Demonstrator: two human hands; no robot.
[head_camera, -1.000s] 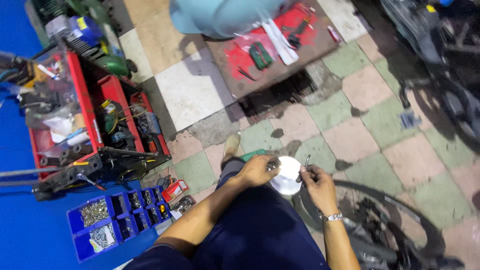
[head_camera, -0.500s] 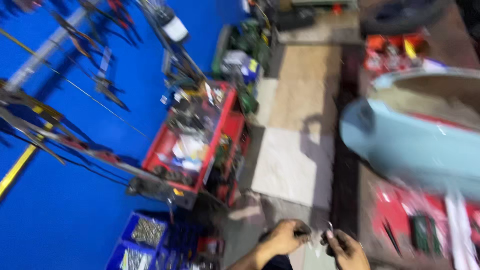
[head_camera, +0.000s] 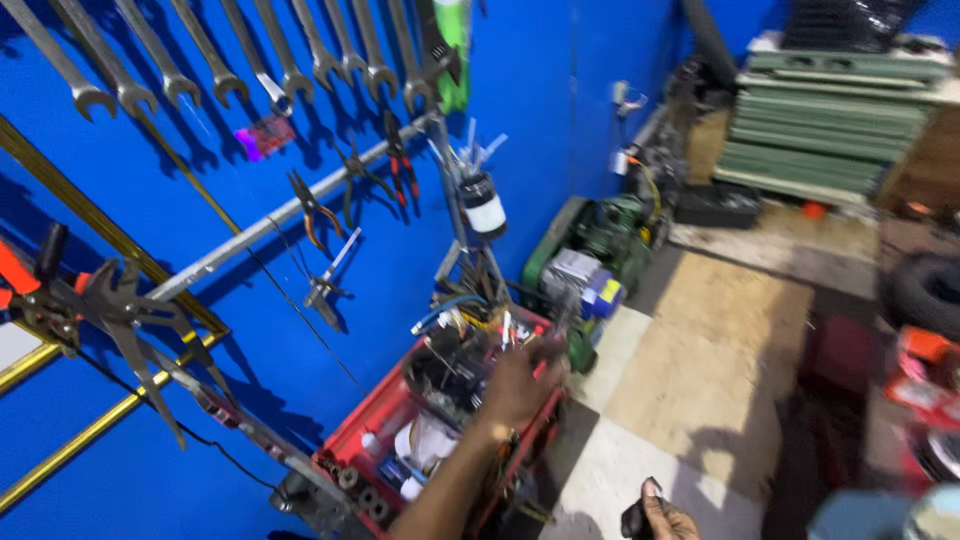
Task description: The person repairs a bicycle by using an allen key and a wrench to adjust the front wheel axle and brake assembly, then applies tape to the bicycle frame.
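My left hand [head_camera: 518, 385] reaches out over the top tray of a red tool cart [head_camera: 372, 418], its fingers curled among the tools and cables piled there; whether it grips one I cannot tell. My right hand [head_camera: 662, 515] is low at the bottom edge, closed around a small dark object [head_camera: 634, 519]. The cart's tray holds screwdrivers, hoses and a white rag.
A blue wall carries a row of spanners [head_camera: 230, 60], pliers [head_camera: 312, 210] and a metal rail. A green machine [head_camera: 600, 245] stands by the wall beyond the cart. Green stacked crates [head_camera: 835, 125] sit at the back right, a tyre [head_camera: 925, 290] at the right edge. Tiled floor [head_camera: 720, 340] lies between.
The view has swung up from the floor to the wall and cart. My left hand left my right hand and stretched out to the cart's tray; my right hand stays low.
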